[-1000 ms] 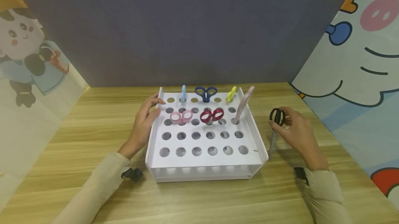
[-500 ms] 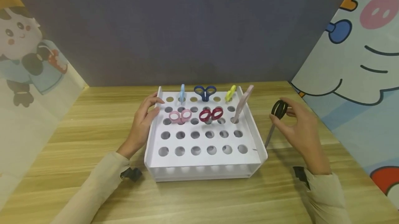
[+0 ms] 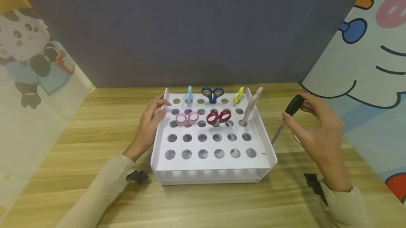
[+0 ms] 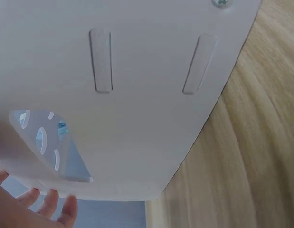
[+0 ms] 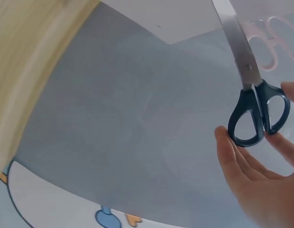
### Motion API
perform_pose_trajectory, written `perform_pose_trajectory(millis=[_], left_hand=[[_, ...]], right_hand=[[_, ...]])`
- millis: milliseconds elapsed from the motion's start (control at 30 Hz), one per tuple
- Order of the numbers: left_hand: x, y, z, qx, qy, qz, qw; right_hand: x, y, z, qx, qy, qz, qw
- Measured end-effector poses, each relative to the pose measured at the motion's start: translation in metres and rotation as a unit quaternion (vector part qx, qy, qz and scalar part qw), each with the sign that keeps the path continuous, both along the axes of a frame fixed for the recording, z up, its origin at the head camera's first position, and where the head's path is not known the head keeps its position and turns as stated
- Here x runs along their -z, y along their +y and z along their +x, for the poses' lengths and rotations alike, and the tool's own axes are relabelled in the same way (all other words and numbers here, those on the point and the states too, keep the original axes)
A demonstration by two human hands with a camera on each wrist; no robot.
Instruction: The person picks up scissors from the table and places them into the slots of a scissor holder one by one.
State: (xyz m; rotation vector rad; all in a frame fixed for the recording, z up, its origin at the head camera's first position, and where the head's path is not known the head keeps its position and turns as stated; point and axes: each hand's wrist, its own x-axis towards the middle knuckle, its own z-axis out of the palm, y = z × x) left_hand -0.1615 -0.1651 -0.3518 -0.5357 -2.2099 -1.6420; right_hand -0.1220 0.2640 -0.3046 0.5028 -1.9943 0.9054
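Note:
In the head view a white rack [image 3: 195, 162] with rows of round holes stands on the table. My left hand [image 3: 149, 124] holds its left side panel [image 4: 132, 137] near the back, fingers bent over the edge. My right hand [image 3: 320, 133] pinches a pair of scissors [image 3: 294, 105] by dark handles, blades slanting down just outside the rack's right wall. Those scissors [image 5: 249, 114] show both handle loops in the right wrist view. Upright in rack holes are light blue [image 3: 189, 94], navy [image 3: 212, 94], yellow [image 3: 238, 95], pink [image 3: 187, 118], dark red [image 3: 219, 117] and pale pink scissors [image 3: 252, 106].
The rack's two front rows [image 3: 203, 137] hold no scissors. A wood-grain table [image 3: 95, 125] surrounds the rack. Behind rises a grey panel [image 3: 196, 30], with cartoon-printed walls on the left [image 3: 47, 62] and right [image 3: 371, 69].
My right hand has lifted the dark-handled scissors from the table's right side and turned them so the handles appear edge-on. The left hand stays on the rack.

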Motion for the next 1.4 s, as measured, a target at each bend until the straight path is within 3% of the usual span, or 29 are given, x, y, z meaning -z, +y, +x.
perform_pose_trajectory(millis=[300, 633, 733, 933, 1000, 1067, 1233, 1333, 1400], left_hand=[[0.0, 0.002, 0.0, 0.0, 0.004, 0.011, 0.9999], [-0.001, 0.003, 0.004, 0.019, -0.027, 0.042, 0.9986], [-0.002, 0.003, 0.004, 0.019, -0.027, 0.042, 0.9986], [-0.003, 0.003, 0.004, 0.02, -0.029, 0.043, 0.9985], [-0.003, 0.003, 0.005, 0.02, -0.03, 0.043, 0.9984], [-0.003, 0.003, 0.005, 0.019, -0.03, 0.043, 0.9984], [-0.002, 0.004, 0.004, 0.017, -0.028, 0.043, 0.9985], [-0.002, 0.004, 0.003, 0.016, -0.023, 0.041, 0.9988], [-0.002, 0.004, 0.003, 0.015, -0.018, 0.041, 0.9989]], right_hand=[[-0.039, -0.021, 0.025, 0.002, 0.08, -0.059, 0.995], [-0.055, -0.014, 0.036, -0.026, 0.137, -0.12, 0.9829], [-0.06, -0.019, 0.041, -0.072, 0.144, -0.154, 0.9749], [-0.061, -0.035, 0.044, -0.204, 0.147, -0.212, 0.9443], [-0.058, -0.041, 0.044, -0.218, 0.137, -0.203, 0.9447], [-0.055, -0.048, 0.044, -0.213, 0.127, -0.183, 0.9511], [-0.043, -0.063, 0.043, -0.13, 0.131, -0.094, 0.9783], [-0.033, -0.067, 0.043, -0.086, 0.133, -0.043, 0.9864], [-0.024, -0.067, 0.044, -0.079, 0.13, -0.017, 0.9882]])
